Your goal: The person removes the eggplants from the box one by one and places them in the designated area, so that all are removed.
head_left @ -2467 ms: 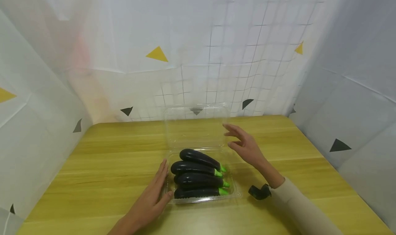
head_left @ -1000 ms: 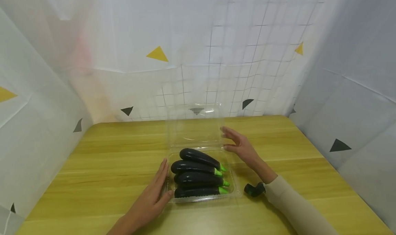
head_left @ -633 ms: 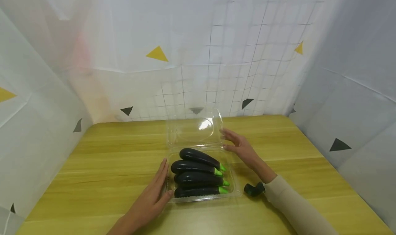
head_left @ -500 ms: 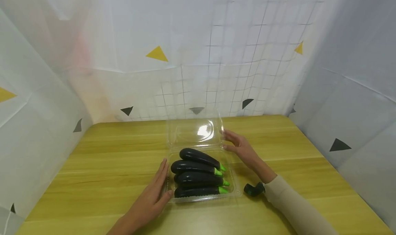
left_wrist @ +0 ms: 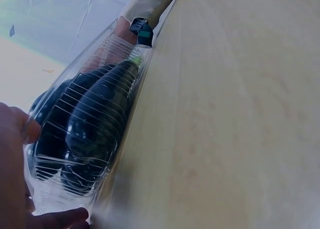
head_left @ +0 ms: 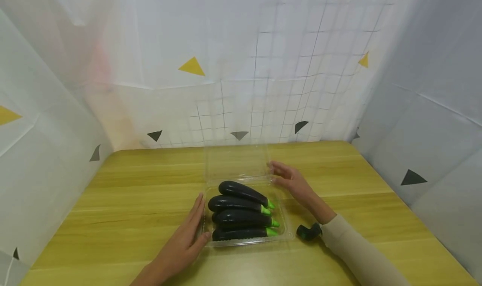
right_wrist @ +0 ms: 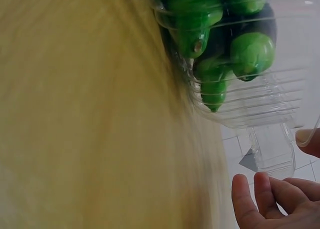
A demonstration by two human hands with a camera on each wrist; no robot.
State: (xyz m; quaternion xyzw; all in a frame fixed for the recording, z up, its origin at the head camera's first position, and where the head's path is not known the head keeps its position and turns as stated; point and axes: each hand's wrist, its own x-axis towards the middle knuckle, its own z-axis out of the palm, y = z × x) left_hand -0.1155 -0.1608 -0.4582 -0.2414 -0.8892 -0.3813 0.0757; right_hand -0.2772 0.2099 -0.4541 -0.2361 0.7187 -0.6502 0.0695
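In the head view, a clear plastic clamshell box holds several dark eggplants with green stem ends. Its transparent lid stands raised at the back, leaning away. My left hand rests along the box's left wall, fingers extended, thumb at the front corner. The left wrist view shows the ribbed wall with eggplants behind it. My right hand is at the lid's right edge, near the hinge. In the right wrist view its fingers are loosely bent and spread from the thumb, close to the lid's side.
A small black strapped device sits at the right wrist, by the beige sleeve. The wood-grain table is bounded by white sheeting with yellow and dark triangles on it.
The lid has tipped further back, its top edge sinking lower. My right hand has moved left to the lid's edge, then slightly down. The left hand and eggplants stay put.
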